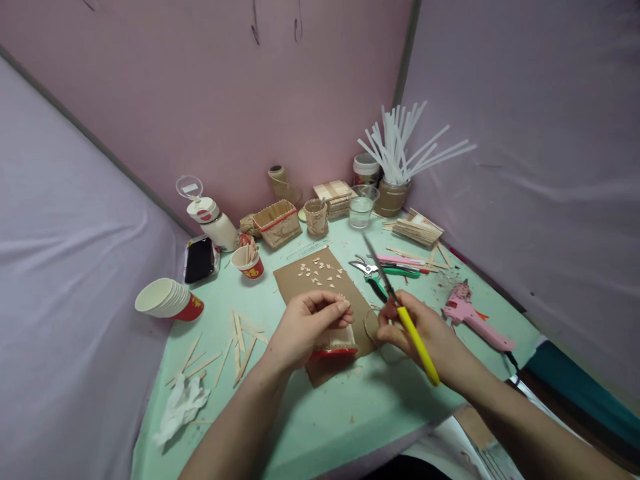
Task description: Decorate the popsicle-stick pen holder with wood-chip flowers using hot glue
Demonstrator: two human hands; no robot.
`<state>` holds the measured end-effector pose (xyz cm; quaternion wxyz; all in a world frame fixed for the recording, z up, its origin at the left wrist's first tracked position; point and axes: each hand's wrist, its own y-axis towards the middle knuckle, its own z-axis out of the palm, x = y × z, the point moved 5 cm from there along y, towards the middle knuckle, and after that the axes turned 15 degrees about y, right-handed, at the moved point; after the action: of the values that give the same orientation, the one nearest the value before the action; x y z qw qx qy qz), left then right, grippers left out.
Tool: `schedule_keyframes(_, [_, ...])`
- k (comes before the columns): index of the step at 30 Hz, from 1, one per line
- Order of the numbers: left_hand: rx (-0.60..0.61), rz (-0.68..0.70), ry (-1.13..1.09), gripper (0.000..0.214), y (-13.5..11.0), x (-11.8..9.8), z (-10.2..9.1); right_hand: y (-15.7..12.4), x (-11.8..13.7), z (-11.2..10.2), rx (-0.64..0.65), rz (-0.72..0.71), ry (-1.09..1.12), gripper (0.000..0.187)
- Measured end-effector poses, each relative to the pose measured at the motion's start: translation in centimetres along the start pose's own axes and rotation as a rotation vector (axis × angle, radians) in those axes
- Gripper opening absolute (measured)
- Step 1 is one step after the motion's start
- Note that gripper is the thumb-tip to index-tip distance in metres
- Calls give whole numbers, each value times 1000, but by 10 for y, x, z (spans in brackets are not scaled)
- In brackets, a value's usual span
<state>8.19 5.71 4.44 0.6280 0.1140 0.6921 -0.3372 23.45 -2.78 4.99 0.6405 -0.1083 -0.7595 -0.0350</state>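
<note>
My right hand is closed around yellow-handled scissors, whose long dark blades point up and away. A thin loop of twine hangs by its fingertips. My left hand is closed, thumb against fingertips, over a small box with a red-trimmed edge. Whatever is between those fingers is too small to make out, and the hand hides much of the box. Beneath is a brown cardboard sheet, with several small pale chips scattered on its far half.
Green-handled pruning shears lie beyond the right hand, with a pink glue gun farther right. Wooden sticks, crumpled tissue and stacked paper cups are at left. A water cup stands at the back.
</note>
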Motion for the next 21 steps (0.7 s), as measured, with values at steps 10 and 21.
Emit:
schedule_keyframes(10, [137,-91,60,26,-7,-1,8,9,13,20,-30,-192,300,19])
schedule_keyframes(21, [113,-109,-35,26,-4,0,9,10,8,24,-123,-204,339,28])
